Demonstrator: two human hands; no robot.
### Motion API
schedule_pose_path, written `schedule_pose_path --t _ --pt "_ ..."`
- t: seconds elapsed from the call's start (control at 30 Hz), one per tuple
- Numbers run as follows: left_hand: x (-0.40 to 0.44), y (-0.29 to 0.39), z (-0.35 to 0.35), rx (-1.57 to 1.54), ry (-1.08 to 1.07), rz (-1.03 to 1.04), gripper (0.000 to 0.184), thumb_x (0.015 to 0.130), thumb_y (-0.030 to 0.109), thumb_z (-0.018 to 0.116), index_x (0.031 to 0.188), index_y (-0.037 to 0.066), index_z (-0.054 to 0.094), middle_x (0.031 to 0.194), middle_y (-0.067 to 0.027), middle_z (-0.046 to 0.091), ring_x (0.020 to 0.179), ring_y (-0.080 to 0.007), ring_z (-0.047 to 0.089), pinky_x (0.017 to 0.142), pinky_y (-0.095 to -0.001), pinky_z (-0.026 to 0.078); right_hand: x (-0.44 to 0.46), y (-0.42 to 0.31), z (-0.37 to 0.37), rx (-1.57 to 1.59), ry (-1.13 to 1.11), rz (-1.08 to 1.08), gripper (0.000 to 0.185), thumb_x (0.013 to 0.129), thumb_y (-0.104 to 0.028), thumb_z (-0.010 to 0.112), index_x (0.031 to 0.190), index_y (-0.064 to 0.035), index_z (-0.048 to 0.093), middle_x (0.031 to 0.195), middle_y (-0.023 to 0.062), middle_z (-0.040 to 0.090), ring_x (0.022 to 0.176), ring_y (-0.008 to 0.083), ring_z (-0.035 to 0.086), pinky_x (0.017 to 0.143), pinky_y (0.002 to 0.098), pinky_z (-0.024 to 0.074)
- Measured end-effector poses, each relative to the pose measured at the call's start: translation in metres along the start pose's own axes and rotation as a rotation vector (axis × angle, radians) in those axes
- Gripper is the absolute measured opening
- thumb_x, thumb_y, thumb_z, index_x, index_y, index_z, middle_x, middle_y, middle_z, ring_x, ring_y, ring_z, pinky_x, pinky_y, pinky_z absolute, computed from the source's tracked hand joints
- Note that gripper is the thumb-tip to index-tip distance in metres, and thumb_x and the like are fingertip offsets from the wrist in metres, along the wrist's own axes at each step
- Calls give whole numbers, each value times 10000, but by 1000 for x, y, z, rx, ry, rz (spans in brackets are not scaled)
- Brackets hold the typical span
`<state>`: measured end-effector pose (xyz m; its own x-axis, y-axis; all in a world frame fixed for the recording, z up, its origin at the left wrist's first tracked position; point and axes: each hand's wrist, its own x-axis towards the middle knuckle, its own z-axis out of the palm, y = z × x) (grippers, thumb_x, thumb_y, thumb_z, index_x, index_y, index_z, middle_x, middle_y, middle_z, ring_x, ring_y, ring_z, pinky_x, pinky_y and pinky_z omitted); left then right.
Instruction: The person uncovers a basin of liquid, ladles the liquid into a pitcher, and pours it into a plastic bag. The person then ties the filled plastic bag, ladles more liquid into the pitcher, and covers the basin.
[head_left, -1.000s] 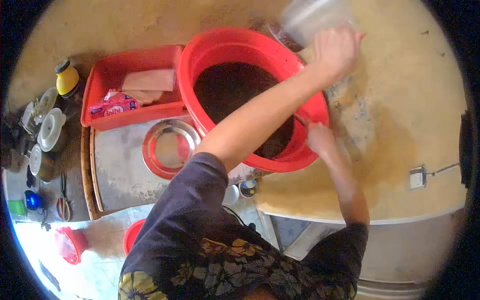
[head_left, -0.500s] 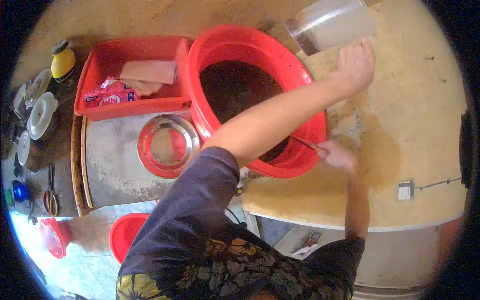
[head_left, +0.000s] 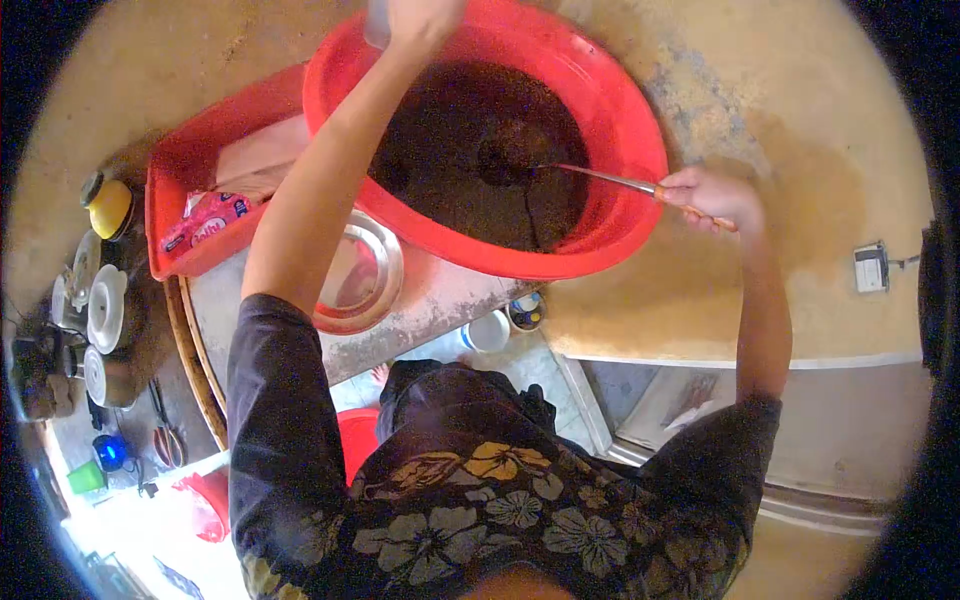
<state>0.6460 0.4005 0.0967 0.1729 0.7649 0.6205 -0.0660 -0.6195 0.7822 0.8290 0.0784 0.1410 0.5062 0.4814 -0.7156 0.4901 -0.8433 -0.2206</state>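
Note:
At the top edge, my left hand is partly cut off by the frame, over the far-left rim of the large red basin. It is closed on a translucent container, of which only a small part shows. My right hand grips the wooden handle of a long thin metal tool at the basin's right side. The tool's far end reaches into dark contents in the basin; its tip is hard to make out.
Left of the basin, a red tray holds a pink packet and flat brown pieces. A round metal-rimmed dish lies near the basin. Farther left are a yellow bottle, white lids and scissors. Buckets stand below.
My left hand has swung from the right side to the basin's far left, the translucent container moving with it. More of the tool and the dark contents shows. The view has shifted.

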Motion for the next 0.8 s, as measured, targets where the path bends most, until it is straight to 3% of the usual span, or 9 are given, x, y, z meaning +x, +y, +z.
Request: schedule_pose_path --t 0.27,0.37,0.47,0.57,0.67,0.77,0.8 --pt "-9 -1 -9 55 86 106 577 881 482 452 1021 -59 594 948 -246 614 908 -347 595 800 -396 442 6 -14 -4 65 9 25 189 926 -327 509 994 -159 563 561 -49 404 399 35 318 337 208 258" --pt "-12 4 -12 -86 63 154 582 879 488 452 1052 -52 584 990 -250 606 949 -352 585 830 -403 436 4 -21 -3 55 8 59 178 927 -320 505 1002 -166 555 564 -55 398 406 24 316 337 197 252" --pt "-13 -6 -9 -23 96 207 574 888 482 441 1057 -48 583 990 -249 611 965 -363 579 837 -407 433 13 -15 -4 129 -26 27 159 929 -326 500 965 -179 550 556 -63 386 410 15 313 335 190 242" --pt "-17 4 -12 -4 63 112 573 900 478 419 1039 -50 590 981 -260 604 964 -368 577 837 -410 432 11 -20 -5 106 -98 -3 144 928 -327 504 928 -188 540 544 -72 370 413 7 307 335 183 236" --pt "-12 -17 -2 204 85 40 605 909 494 384 1017 -62 597 952 -276 603 956 -383 575 826 -423 428 13 -20 -5 113 -110 -7 147 927 -334 506 900 -192 531 533 -77 357 415 7 305 336 181 235" --pt "-13 -14 -6 201 13 41 664 906 525 356 967 -87 606 855 -302 603 883 -418 587 785 -452 432 10 -20 -4 140 -107 28 155 929 -330 503 906 -180 534 524 -69 362 406 16 314 332 193 240" --pt "-17 -8 -4 141 -71 -64 666 909 520 352 943 -93 608 821 -306 599 855 -430 588 770 -462 433 8 -18 -3 110 -60 21 159 929 -330 504 909 -175 539 519 -65 364 400 21 316 329 199 240"
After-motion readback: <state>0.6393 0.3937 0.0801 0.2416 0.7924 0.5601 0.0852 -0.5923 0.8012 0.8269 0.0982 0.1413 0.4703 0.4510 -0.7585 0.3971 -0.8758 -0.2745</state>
